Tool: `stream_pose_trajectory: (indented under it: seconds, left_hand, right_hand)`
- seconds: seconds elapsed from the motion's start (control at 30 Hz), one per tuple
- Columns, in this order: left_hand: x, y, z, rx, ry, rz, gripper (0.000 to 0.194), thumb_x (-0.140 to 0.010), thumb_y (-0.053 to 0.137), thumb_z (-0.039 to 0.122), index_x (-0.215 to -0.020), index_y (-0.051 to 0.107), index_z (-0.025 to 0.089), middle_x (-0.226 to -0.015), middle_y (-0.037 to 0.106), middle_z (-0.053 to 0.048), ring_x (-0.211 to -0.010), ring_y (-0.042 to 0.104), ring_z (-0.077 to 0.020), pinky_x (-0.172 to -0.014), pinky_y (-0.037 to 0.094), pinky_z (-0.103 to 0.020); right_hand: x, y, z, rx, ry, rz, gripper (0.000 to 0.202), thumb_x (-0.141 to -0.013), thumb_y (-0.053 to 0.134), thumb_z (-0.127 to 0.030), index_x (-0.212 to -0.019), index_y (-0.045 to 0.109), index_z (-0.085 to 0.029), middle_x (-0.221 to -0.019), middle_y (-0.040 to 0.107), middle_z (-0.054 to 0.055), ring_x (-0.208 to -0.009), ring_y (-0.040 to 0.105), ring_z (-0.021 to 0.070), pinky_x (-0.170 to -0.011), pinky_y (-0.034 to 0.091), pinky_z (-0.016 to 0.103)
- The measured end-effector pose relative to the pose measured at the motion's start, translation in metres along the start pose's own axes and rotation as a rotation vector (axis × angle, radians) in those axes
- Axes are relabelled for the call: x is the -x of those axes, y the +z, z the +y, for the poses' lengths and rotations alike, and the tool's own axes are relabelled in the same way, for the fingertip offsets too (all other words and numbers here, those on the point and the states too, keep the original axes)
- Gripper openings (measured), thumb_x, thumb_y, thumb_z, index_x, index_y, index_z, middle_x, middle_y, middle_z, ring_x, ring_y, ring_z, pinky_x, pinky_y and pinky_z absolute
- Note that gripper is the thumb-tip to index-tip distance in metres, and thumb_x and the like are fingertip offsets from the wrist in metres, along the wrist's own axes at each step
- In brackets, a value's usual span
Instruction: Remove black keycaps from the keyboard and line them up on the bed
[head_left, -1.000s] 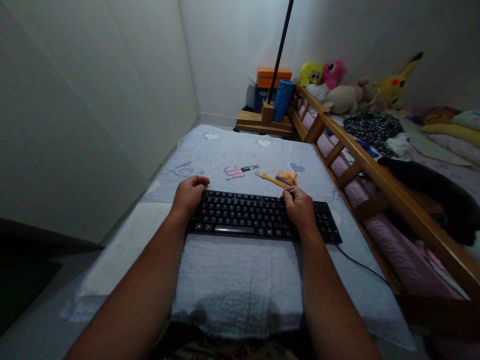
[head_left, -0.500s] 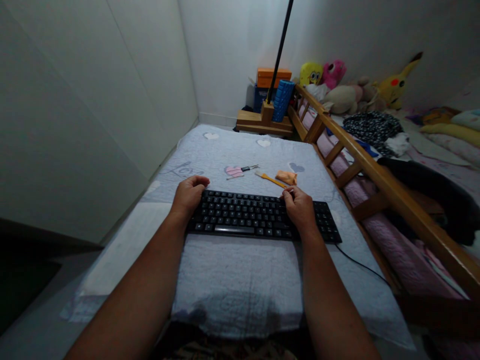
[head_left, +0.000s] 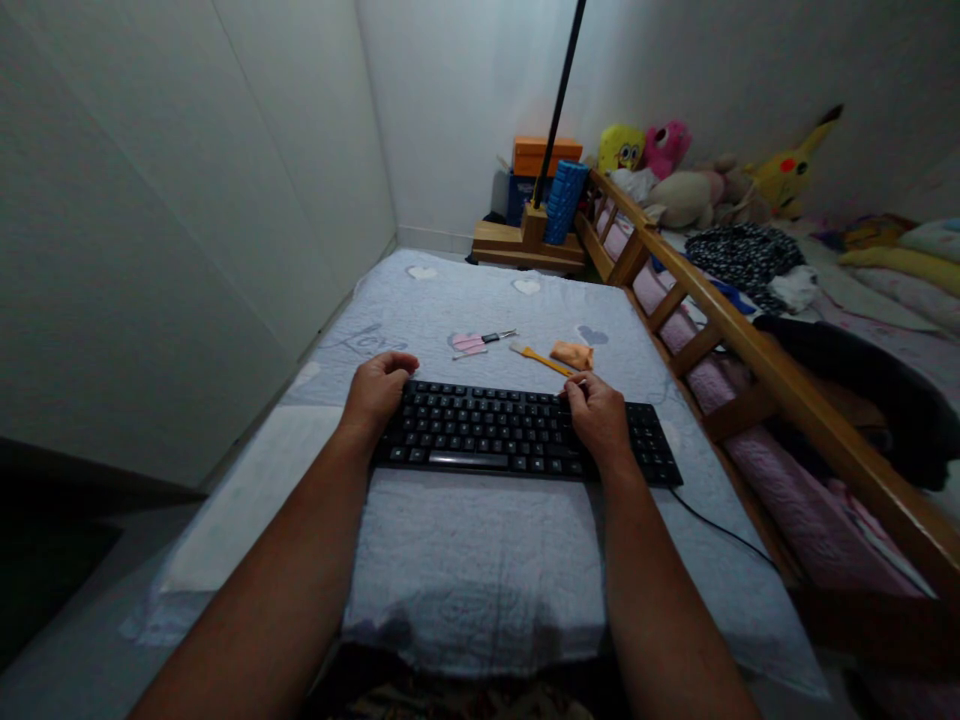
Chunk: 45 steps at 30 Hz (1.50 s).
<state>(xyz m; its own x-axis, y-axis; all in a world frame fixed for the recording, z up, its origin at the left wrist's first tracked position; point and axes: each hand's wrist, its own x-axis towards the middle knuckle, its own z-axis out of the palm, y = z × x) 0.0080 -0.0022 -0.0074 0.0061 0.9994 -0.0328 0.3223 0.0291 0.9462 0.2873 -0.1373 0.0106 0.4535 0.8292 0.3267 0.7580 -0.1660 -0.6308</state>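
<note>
A black keyboard (head_left: pixel 480 430) lies across the patterned cloth, its long side facing me. My left hand (head_left: pixel 377 395) is closed at its upper left corner, thumb and fingers bent around the edge. Over the right part of the keys, my right hand (head_left: pixel 598 412) is closed in a pinch. A thin, pale-tipped stick pokes out from those fingers; most of it is hidden. Beyond the keyboard lie a yellow-handled brush (head_left: pixel 546 360), a crumpled orange cloth or packet (head_left: pixel 572 355), and a dark-handled metal-tipped tool (head_left: pixel 497 337) beside a thin stick (head_left: pixel 470 354).
A light quilted cloth (head_left: pixel 480 560) covers the surface under everything. The keyboard's cable (head_left: pixel 724 525) runs off to the right. A wooden bed rail (head_left: pixel 750 350) borders that side, with plush toys (head_left: pixel 697 190) behind it. A pale panelled wall (head_left: pixel 225 200) stands on the left.
</note>
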Motion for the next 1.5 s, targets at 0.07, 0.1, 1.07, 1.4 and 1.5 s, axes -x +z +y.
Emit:
stream_pose_trajectory:
  seconds: [0.07,0.1,1.07,1.4,1.5]
  left_hand:
    - [0.0003,0.0,0.0001,0.004,-0.001,-0.001,0.03,-0.059,0.053,0.016,-0.083,0.07,0.019,-0.092,0.073,-0.005,-0.091,0.066,-0.023,-0.091,0.048,-0.034]
    - [0.0004,0.0001,0.0001,0.007,0.001,-0.001,0.03,-0.059,0.053,0.016,-0.083,0.07,0.019,-0.092,0.073,-0.005,-0.091,0.066,-0.023,-0.091,0.048,-0.034]
    - [-0.0013,0.0002,-0.0027,0.019,-0.005,-0.006,0.03,-0.058,0.053,0.016,-0.083,0.07,0.019,-0.091,0.073,-0.004,-0.089,0.066,-0.0219,-0.09,0.049,-0.034]
    - [0.0001,0.0,-0.0007,0.016,-0.004,-0.001,0.03,-0.057,0.053,0.016,-0.081,0.07,0.019,-0.091,0.073,-0.005,-0.09,0.066,-0.0229,-0.09,0.049,-0.035]
    - [0.0001,-0.0003,-0.0006,0.013,0.003,-0.005,0.029,-0.058,0.053,0.016,-0.081,0.07,0.019,-0.091,0.073,-0.004,-0.09,0.066,-0.0227,-0.091,0.049,-0.034]
  right_hand:
    - [0.0004,0.0,-0.0001,-0.001,-0.001,0.003,0.023,-0.084,0.046,-0.034,-0.074,0.063,-0.021,-0.074,0.07,0.008,-0.073,0.063,0.0229,-0.073,0.043,0.032]
    - [0.0006,0.0,-0.0001,-0.002,-0.003,0.002,0.023,-0.084,0.046,-0.034,-0.074,0.063,-0.021,-0.074,0.07,0.008,-0.073,0.063,0.0229,-0.074,0.043,0.032]
    - [-0.0003,0.0009,0.0012,-0.014,-0.018,-0.012,0.022,-0.084,0.048,-0.032,-0.074,0.064,-0.021,-0.074,0.07,0.006,-0.072,0.063,0.0222,-0.074,0.044,0.032]
    - [-0.0009,-0.0018,0.0016,0.012,-0.016,0.002,0.022,-0.084,0.047,-0.031,-0.072,0.063,-0.021,-0.073,0.07,0.007,-0.074,0.063,0.0231,-0.074,0.043,0.032]
    - [-0.0011,-0.0032,0.0013,0.024,-0.006,0.0,0.022,-0.084,0.047,-0.031,-0.072,0.062,-0.021,-0.073,0.069,0.007,-0.074,0.063,0.0231,-0.074,0.043,0.032]
